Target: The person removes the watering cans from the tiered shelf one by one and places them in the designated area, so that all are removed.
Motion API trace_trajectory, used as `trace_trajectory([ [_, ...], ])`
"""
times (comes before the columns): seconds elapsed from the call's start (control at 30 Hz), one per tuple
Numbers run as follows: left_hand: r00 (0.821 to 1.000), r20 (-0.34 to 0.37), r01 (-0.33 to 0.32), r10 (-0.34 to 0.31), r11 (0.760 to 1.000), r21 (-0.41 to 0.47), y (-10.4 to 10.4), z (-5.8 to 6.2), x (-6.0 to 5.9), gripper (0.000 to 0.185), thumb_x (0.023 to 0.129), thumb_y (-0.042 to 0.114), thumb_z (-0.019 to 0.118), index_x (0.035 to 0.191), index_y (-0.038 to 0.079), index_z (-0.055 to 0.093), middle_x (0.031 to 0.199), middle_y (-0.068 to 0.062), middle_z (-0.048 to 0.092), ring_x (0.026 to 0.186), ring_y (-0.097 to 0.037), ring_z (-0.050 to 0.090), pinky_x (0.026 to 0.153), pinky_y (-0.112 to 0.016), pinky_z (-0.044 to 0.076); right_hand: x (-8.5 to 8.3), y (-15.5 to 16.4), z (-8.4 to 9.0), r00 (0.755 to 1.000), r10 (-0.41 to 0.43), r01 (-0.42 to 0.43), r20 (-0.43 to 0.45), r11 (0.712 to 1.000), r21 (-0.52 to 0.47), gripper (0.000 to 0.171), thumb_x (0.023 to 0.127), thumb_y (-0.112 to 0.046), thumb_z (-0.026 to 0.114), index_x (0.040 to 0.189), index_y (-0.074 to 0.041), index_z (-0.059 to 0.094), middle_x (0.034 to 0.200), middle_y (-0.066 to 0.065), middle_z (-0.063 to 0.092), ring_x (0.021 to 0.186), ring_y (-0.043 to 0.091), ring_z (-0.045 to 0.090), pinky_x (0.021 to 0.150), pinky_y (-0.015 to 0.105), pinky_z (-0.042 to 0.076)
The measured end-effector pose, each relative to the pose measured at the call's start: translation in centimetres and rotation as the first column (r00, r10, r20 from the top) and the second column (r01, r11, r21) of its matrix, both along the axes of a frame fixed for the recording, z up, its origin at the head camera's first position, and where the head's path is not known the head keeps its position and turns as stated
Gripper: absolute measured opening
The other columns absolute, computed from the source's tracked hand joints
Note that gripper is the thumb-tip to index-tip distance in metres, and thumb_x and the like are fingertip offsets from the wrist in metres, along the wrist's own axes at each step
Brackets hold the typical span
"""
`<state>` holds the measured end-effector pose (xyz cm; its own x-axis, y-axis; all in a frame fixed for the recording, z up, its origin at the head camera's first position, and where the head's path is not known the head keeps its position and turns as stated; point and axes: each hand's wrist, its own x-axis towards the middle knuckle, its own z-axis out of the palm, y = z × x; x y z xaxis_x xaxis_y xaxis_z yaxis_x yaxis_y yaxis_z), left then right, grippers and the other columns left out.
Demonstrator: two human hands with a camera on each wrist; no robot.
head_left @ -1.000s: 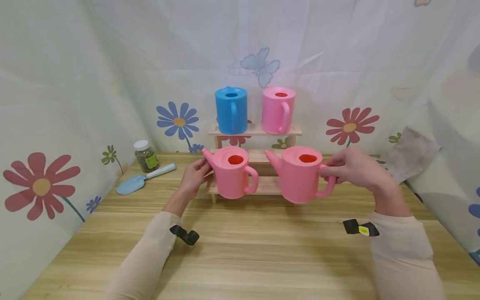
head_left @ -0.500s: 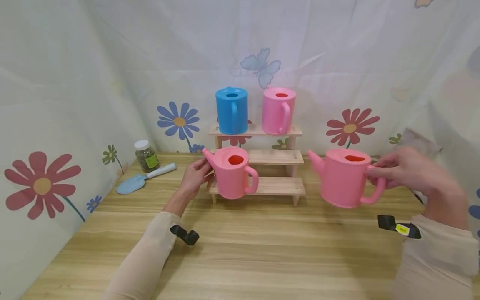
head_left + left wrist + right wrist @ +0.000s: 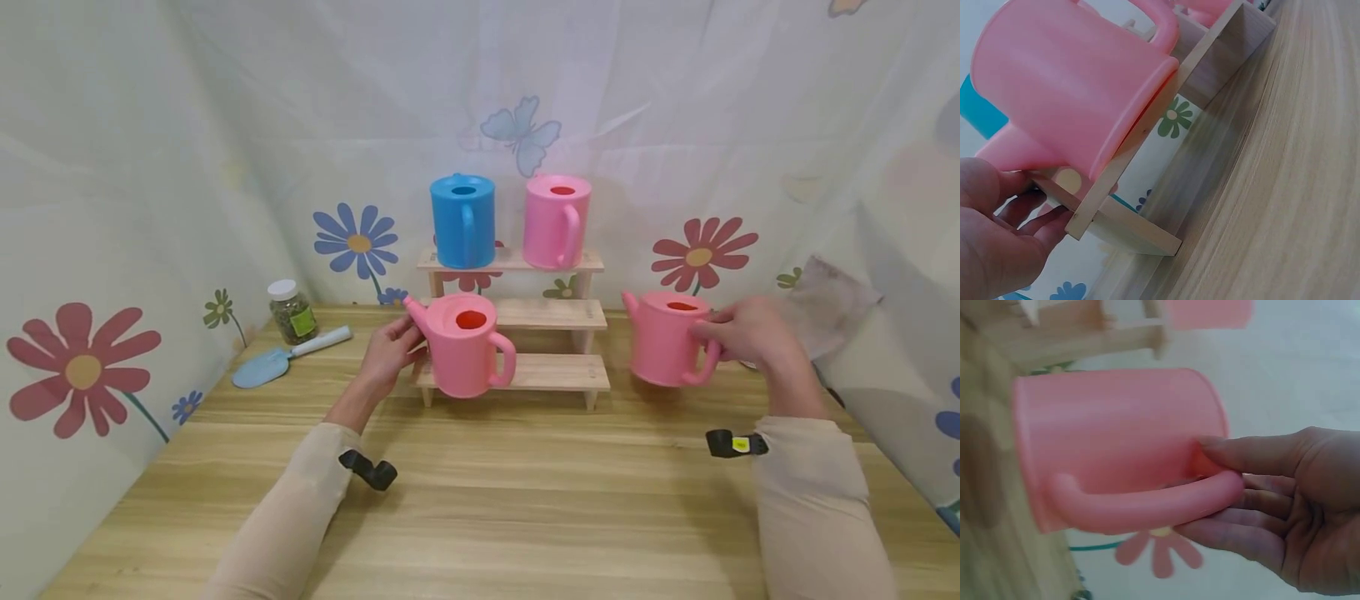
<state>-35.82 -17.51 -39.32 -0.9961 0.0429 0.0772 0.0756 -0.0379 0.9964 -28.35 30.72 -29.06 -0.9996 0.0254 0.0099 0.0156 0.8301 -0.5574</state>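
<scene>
My right hand (image 3: 750, 337) grips the upper part of the handle of a pink watering can (image 3: 667, 337), right of the shelf, its spout pointing left. In the right wrist view, thumb and fingers close round that handle (image 3: 1154, 509). A second pink watering can (image 3: 463, 350) sits on the lowest step of a stepped wooden shelf (image 3: 555, 372), spout to the left. My left hand (image 3: 390, 354) holds the left end of that step, thumb beside the base of the spout (image 3: 1019, 150), fingers curled at the plank's end.
On the top step stand a blue watering can (image 3: 462, 225) and a pink one (image 3: 557, 225). A jar with a white lid (image 3: 292, 312) and a small trowel (image 3: 281, 362) lie left of the shelf. A grey cloth (image 3: 821, 304) is at the right.
My right hand has carried its watering can rightward from before the shelf, then farther back and slightly left. The left hand and the can beside it stay put.
</scene>
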Motion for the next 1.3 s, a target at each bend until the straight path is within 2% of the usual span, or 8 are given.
trace_trajectory([
  [0.13,1.0,-0.006,-0.001,0.001,1.0,-0.014,0.0,0.1,0.0,0.042,0.092,0.027,0.054,0.133,0.019,0.048,0.129,-0.006,0.049,0.115,-0.022,0.048,0.09,-0.04,0.044,-1.7,-1.5,-1.8,1.0,-0.011,0.01,-0.028,0.999,-0.05,0.037,0.085,-0.034,0.062,0.094,0.002,0.069,0.07,0.009,0.063,0.072,0.028,0.057,0.059,0.031,0.048],
  [0.27,1.0,0.003,0.001,-0.001,1.0,-0.027,0.0,0.3,0.2,0.041,0.092,0.027,0.053,0.132,0.022,0.048,0.129,-0.004,0.05,0.115,-0.02,0.048,0.09,-0.04,0.045,-3.0,-2.6,-3.4,0.995,-0.048,0.042,-0.082,0.996,-0.076,0.031,0.087,-0.03,0.06,0.088,0.0,0.07,0.066,0.013,0.06,0.064,0.026,0.051,0.051,0.029,0.043],
  [0.43,1.0,-0.007,0.005,-0.005,1.0,-0.014,-0.1,0.2,0.3,0.042,0.092,0.025,0.053,0.133,0.019,0.047,0.13,-0.006,0.049,0.115,-0.021,0.049,0.089,-0.038,0.045,-4.3,-3.6,-5.4,0.98,-0.091,0.073,-0.178,0.991,-0.109,0.032,0.088,-0.029,0.059,0.099,0.0,0.068,0.074,0.014,0.063,0.063,0.024,0.051,0.047,0.027,0.042],
  [0.6,1.0,0.013,-0.013,0.013,1.0,-0.017,-0.3,0.0,0.3,0.042,0.092,0.026,0.054,0.133,0.019,0.047,0.128,-0.005,0.051,0.113,-0.019,0.05,0.087,-0.036,0.047,-5.2,-4.3,-6.8,0.977,-0.094,0.072,-0.193,0.99,-0.119,0.037,0.088,-0.033,0.059,0.106,0.0,0.066,0.082,0.014,0.065,0.068,0.024,0.054,0.051,0.028,0.045],
  [0.83,1.0,-0.01,0.011,-0.011,0.999,-0.036,-0.1,0.1,0.1,0.044,0.091,0.029,0.055,0.133,0.021,0.047,0.131,-0.005,0.048,0.116,-0.021,0.048,0.09,-0.039,0.045,-5.9,-4.4,-7.6,0.97,-0.092,0.046,-0.225,0.979,-0.199,0.039,0.089,-0.032,0.058,0.114,-0.002,0.062,0.092,0.015,0.064,0.079,0.027,0.054,0.062,0.033,0.047],
  [1.03,1.0,0.006,0.009,-0.009,1.0,-0.026,0.0,0.2,0.3,0.042,0.092,0.026,0.054,0.133,0.02,0.048,0.129,-0.005,0.05,0.114,-0.02,0.049,0.089,-0.038,0.045,-6.4,-5.0,-8.4,0.962,-0.048,-0.001,-0.271,0.984,-0.179,0.034,0.088,-0.013,0.061,0.12,-0.002,0.057,0.104,0.016,0.061,0.085,0.028,0.054,0.07,0.038,0.051],
  [1.3,1.0,-0.003,0.009,-0.009,1.0,-0.015,0.0,0.3,0.2,0.042,0.092,0.026,0.053,0.133,0.019,0.047,0.129,-0.006,0.049,0.115,-0.022,0.048,0.09,-0.04,0.044,-6.9,-5.3,-8.7,0.96,-0.038,-0.012,-0.278,0.984,-0.179,0.034,0.088,-0.011,0.059,0.122,-0.004,0.055,0.106,0.015,0.061,0.089,0.028,0.055,0.074,0.04,0.052],
])
